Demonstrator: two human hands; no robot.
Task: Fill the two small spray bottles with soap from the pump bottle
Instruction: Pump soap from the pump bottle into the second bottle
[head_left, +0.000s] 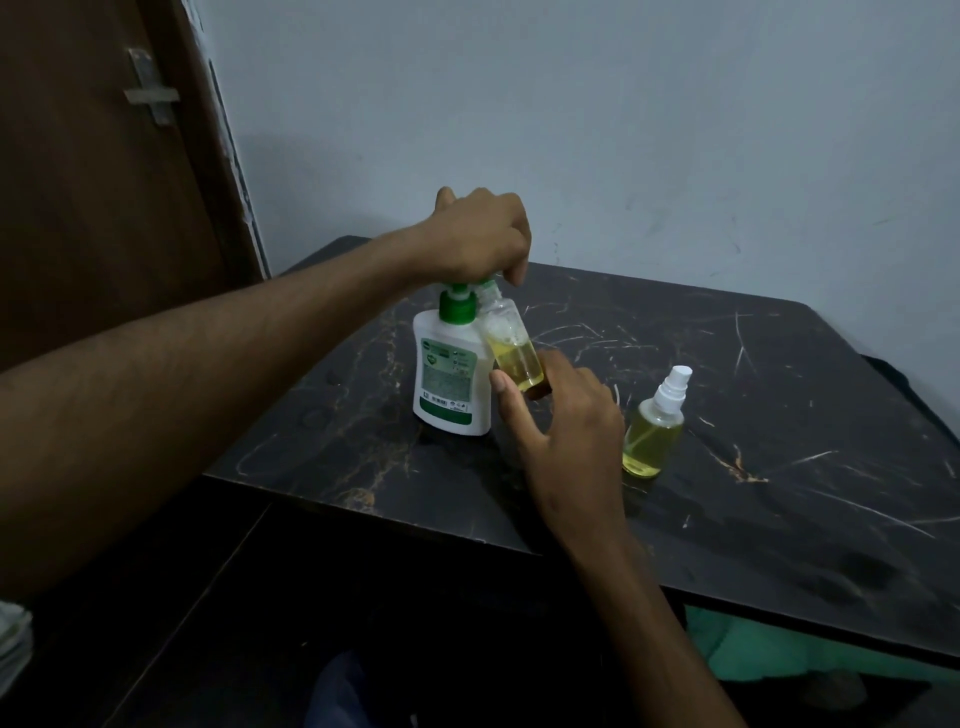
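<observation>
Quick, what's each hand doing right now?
Left hand: curled over the pump bottle top, pressing it.
Right hand: holding the open spray bottle tilted under the nozzle.

- We see the pump bottle as white, opaque plastic with a faint sheen, a green plastic collar and a printed paper-like label.
- The small bottle held beside it looks like clear, glossy plastic.
- The spray bottle on the right is clear plastic with a matt white cap.
- The table has a dark, marble-look top, smooth and scratched.
- The door on the far left looks like matt brown wood with a dull metal latch.
- The wall is matt, scuffed paint.
</observation>
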